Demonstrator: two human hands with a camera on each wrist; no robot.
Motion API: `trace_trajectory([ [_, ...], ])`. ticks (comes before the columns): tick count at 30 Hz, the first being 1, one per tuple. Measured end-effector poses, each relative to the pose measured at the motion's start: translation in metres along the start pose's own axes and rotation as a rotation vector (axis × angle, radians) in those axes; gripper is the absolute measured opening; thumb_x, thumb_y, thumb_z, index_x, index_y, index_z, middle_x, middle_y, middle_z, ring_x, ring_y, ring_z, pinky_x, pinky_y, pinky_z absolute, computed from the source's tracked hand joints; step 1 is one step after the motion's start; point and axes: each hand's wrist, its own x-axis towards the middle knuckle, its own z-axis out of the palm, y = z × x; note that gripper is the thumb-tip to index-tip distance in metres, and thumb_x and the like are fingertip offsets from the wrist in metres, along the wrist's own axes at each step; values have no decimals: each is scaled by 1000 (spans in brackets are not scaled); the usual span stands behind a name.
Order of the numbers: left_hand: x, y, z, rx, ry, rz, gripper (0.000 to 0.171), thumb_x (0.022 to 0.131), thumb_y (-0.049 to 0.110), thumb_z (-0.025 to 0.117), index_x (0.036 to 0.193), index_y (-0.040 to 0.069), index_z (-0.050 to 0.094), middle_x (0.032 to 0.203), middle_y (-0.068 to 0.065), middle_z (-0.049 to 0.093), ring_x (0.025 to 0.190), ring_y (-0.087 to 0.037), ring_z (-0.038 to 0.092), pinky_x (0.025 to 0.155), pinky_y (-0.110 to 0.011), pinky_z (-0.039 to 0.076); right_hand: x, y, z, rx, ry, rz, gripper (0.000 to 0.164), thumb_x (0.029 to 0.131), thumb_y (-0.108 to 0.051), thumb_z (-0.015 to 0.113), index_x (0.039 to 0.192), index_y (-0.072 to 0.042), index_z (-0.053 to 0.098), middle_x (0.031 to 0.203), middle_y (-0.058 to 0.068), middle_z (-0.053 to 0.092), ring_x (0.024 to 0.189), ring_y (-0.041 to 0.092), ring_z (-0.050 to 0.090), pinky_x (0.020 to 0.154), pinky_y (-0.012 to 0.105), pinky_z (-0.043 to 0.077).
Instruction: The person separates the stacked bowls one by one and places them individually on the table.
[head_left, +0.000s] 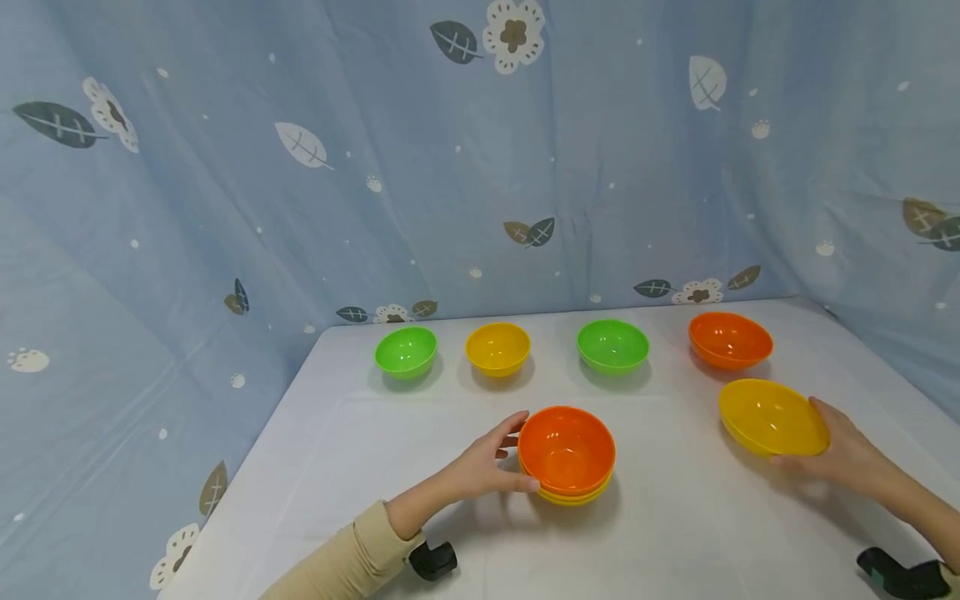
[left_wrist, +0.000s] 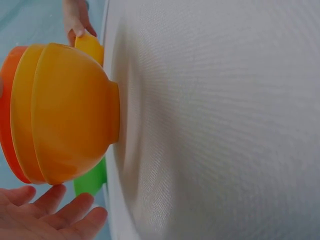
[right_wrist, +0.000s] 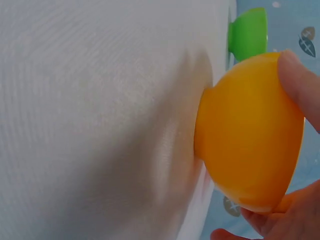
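Note:
A stack of bowls stands upright on the table, an orange bowl point(head_left: 566, 450) nested on top of two yellow bowls point(left_wrist: 75, 115). My left hand point(head_left: 487, 462) is at the stack's left side, thumb toward the front and fingers toward the back. In the left wrist view its fingers point(left_wrist: 75, 215) are spread and fairly straight by the rims. Further right, my right hand point(head_left: 847, 450) grips a single yellow bowl point(head_left: 772, 417) by its right edge. The right wrist view has the thumb point(right_wrist: 300, 85) on one side of this bowl's rim. Whether its base touches the cloth, I cannot tell.
Along the back of the white-covered table point(head_left: 360, 467) stand a green bowl point(head_left: 407, 352), a small yellow bowl point(head_left: 498, 349), another green bowl point(head_left: 612, 347) and an orange bowl point(head_left: 730, 340). A blue patterned curtain point(head_left: 420, 167) hangs behind and beside the table.

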Motion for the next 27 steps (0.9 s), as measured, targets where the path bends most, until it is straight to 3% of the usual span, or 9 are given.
trace_trajectory([
  [9,0,0,2,-5,0,-18,88,75,28,75,144,9,24,138,-5,40,121,-23,44,97,-39,39,-2,2,2,-21,-2,-60,113,75,-32,71,133,21,-9,131,48,3,116,62,14,89,73,18],
  [20,1,-2,1,-11,-8,-15,90,75,28,75,145,9,22,139,-4,39,122,-22,43,98,-38,38,-7,-38,-6,-158,62,-153,111,71,-37,74,136,19,4,137,43,3,117,62,10,86,77,11],
  [22,1,-2,1,-14,-9,-19,90,75,28,75,145,10,22,139,-3,39,122,-22,43,97,-38,38,-8,-48,-4,-122,64,-184,109,71,-34,75,137,17,5,139,42,2,119,61,8,88,76,8],
  [27,1,-1,1,-19,-4,-29,91,74,27,76,145,10,21,139,-4,38,122,-22,43,98,-38,38,-10,-76,5,12,-4,-257,105,73,-25,74,142,9,2,143,38,3,124,58,9,90,75,13],
])
